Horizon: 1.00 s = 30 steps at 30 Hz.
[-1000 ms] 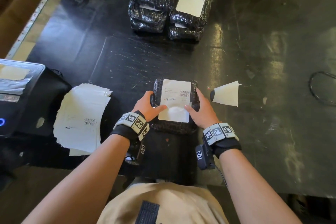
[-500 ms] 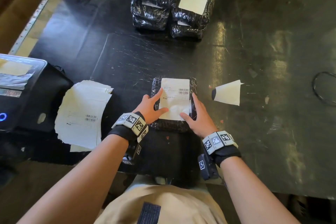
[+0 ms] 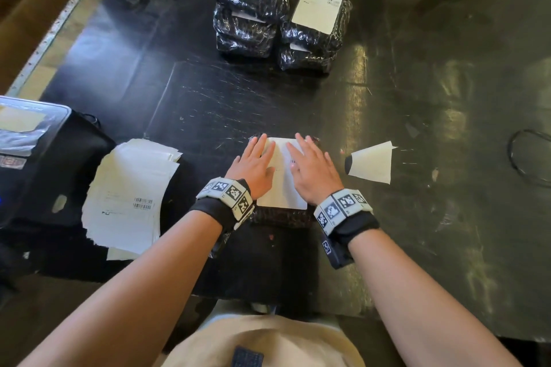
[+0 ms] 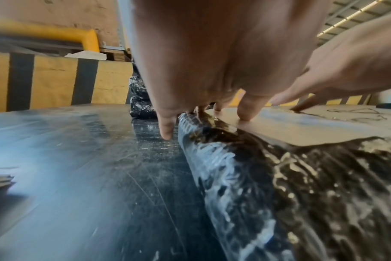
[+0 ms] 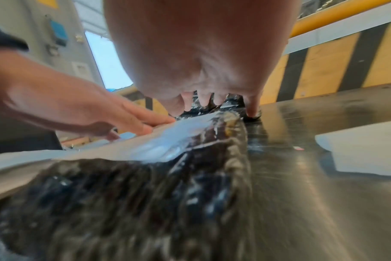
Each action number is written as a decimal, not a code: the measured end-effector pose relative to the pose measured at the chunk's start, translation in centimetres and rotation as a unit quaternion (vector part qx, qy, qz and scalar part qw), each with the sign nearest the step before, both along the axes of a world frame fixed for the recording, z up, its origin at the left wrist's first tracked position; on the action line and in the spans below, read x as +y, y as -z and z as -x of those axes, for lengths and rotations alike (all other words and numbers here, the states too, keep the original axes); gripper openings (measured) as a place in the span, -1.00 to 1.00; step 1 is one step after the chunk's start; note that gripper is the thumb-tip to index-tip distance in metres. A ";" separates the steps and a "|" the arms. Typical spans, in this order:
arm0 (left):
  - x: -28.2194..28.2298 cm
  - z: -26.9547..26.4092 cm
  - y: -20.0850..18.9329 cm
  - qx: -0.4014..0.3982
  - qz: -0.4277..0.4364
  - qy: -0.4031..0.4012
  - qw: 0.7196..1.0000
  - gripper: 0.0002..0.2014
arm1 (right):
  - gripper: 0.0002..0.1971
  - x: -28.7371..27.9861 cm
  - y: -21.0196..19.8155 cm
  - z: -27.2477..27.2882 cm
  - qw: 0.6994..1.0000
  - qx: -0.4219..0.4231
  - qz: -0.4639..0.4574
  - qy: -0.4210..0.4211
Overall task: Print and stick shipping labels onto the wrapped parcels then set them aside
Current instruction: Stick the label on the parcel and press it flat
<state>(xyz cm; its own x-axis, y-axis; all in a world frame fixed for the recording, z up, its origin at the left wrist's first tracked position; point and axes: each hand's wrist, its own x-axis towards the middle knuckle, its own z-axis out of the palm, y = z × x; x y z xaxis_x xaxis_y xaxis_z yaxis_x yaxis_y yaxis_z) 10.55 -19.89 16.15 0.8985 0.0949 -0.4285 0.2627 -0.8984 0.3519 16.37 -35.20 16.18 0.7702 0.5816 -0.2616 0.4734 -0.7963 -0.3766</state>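
One wrapped parcel (image 3: 283, 216) lies flat on the dark table (image 3: 417, 128) right in front of the person, with a white shipping label (image 3: 281, 188) on its top face. Both hands lie palm-down on that label: the left hand (image 3: 253, 165) on its left part, the right hand (image 3: 311, 170) on its right, fingers straight and a little spread, pressing and not curled round anything. In the left wrist view the fingertips (image 4: 246, 114) touch the label while the little finger hangs past the parcel's edge. By my reading, the label is being smoothed down, so this parcel is nearly finished and only has to be set aside.

Well apart, at the far side of the table, stand two stacks of labelled parcels (image 3: 280, 9), already done by the look of them. No unlabelled parcel shows in these views, so how many are left cannot be told. Just right of the hands lies a loose backing sheet (image 3: 372, 165); to the left a pile of sheets (image 3: 128, 194) sits beside the label printer (image 3: 32, 158)
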 end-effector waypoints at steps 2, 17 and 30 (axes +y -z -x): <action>0.0 0.0 0.1 -0.003 -0.016 -0.001 1.000 -0.43 | -0.50 0.9 0.5 -0.3 0.999 -0.007 0.029 -0.016; 0.1 -3.1 0.4 -0.083 0.079 -0.176 0.978 -0.62 | -0.47 1.0 1.7 -2.1 0.963 0.106 -0.114 0.221; 0.5 -4.7 1.1 -0.086 0.113 -0.268 0.953 -0.64 | -0.74 1.7 2.2 -3.1 0.927 0.131 -0.203 0.288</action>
<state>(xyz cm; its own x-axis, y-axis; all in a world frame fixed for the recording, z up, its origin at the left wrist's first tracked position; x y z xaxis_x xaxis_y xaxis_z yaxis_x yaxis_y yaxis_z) 15.28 -19.41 15.01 0.8054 0.4828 -0.3437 0.5840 -0.5480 0.5988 19.46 -33.49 14.02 0.9245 0.1844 -0.3336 -0.1367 -0.6567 -0.7417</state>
